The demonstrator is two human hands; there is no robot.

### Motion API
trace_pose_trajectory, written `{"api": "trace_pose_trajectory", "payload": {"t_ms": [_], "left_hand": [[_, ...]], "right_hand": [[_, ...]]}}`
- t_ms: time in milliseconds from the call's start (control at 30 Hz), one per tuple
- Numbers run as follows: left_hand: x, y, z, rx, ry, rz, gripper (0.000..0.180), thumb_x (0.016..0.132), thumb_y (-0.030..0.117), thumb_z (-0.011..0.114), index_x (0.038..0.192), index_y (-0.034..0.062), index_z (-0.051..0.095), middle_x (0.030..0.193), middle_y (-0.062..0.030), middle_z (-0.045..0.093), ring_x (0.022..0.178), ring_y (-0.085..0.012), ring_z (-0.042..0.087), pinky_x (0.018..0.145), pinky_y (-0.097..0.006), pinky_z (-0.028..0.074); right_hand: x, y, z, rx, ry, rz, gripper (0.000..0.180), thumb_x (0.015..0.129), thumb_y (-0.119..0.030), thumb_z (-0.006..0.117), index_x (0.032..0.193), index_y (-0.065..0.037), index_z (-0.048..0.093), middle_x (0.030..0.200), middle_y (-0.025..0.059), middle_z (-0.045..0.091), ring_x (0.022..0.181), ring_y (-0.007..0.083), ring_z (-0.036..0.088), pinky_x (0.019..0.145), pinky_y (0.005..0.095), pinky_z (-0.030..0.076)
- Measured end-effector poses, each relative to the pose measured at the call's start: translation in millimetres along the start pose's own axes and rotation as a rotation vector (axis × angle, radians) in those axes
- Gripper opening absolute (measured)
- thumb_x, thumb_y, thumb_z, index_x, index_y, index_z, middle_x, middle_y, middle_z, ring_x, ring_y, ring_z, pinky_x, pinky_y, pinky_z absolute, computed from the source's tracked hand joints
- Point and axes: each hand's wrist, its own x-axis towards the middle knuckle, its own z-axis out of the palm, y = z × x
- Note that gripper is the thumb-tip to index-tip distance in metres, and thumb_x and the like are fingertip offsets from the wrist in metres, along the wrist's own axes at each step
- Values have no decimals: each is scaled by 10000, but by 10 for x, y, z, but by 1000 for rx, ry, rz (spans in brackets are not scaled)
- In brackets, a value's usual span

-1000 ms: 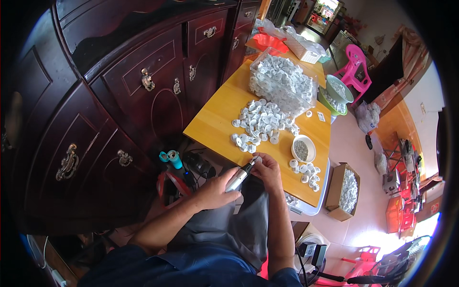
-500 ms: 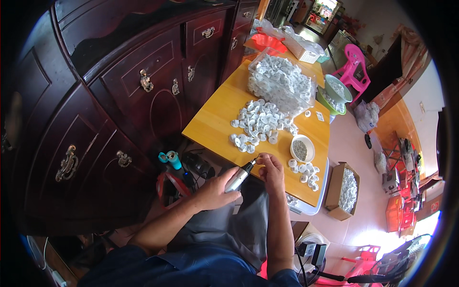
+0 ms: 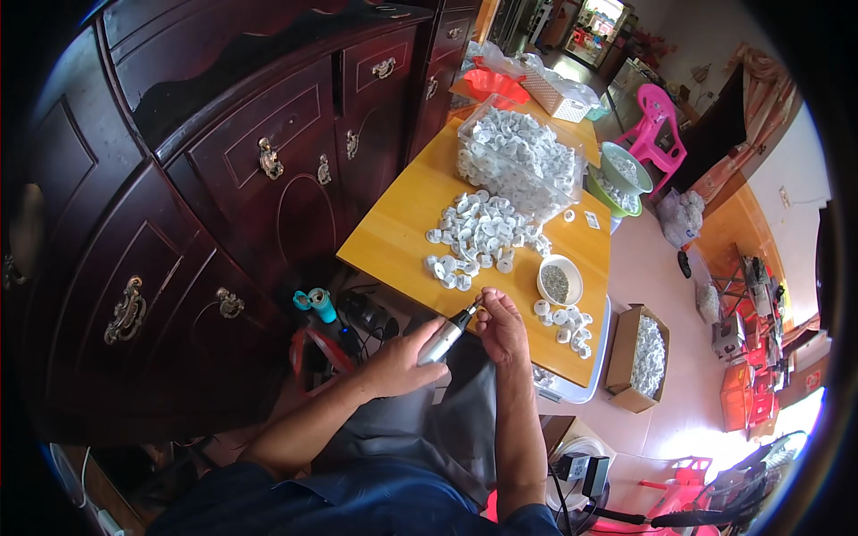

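My left hand (image 3: 399,361) is wrapped round a silver and black electric screwdriver (image 3: 442,340), its tip pointing up and to the right. At that tip my right hand (image 3: 502,327) is pinched, thumb and fingertips together; whatever small piece they hold is too small to make out. Both hands are just off the near edge of the yellow wooden table (image 3: 384,234). On the table beyond them lies a loose pile of white plastic pieces (image 3: 483,228). A white bowl (image 3: 577,290) of small metal screws stands to the right, with several white round pieces (image 3: 565,320) in front of it.
A clear bin (image 3: 572,198) heaped with white pieces stands farther back. Dark wooden cabinets (image 3: 259,214) line the left. On the floor to the right is a cardboard box (image 3: 626,357) of white pieces; bowls and a pink chair (image 3: 657,129) are behind.
My right hand has turned a little at the screwdriver's tip, its fingers still pinched. The left hand keeps its grip on the screwdriver. The whole view has shifted slightly.
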Motion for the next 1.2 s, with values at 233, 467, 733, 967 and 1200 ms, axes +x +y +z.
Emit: {"api": "trace_pose_trajectory", "payload": {"t_ms": [233,467,733,967,1200], "left_hand": [[0,1,-7,3,-24,11,721,834,256,685,1460,46,396,1063,-245,677,970,-386,694,823,-424,543],[-10,38,-5,-4,-49,35,733,832,265,686,1458,24,390,1071,-246,671,955,-375,697,832,-419,539],[-5,-14,-8,3,-36,31,741,831,269,688,1459,19,386,1075,-247,671,971,-375,696,840,-418,538],[-4,10,-19,10,-54,13,742,829,270,691,1463,34,385,1059,-247,676,960,-382,698,829,-420,541],[-1,-16,-14,13,-48,38,758,830,269,694,1476,37,372,1067,-252,677,959,-387,698,827,-426,543]], "right_hand": [[16,-58,-83,-120,-12,-49,107,973,-137,650,1073,-98,649,948,6,660,673,55,565,568,185,472],[8,-134,-92,-147,-42,-50,96,958,-89,643,1054,-81,639,923,32,665,691,76,585,594,194,490],[11,-143,-107,-128,-58,-50,85,958,-78,640,1043,-74,642,908,39,668,749,98,640,636,204,530],[-5,-198,-109,-191,-72,-31,66,968,-80,636,1033,-72,646,919,45,669,746,99,640,643,214,538],[-5,-160,-132,-145,-99,-28,70,972,-82,632,1041,-77,642,925,44,675,749,101,650,649,219,544]]}}
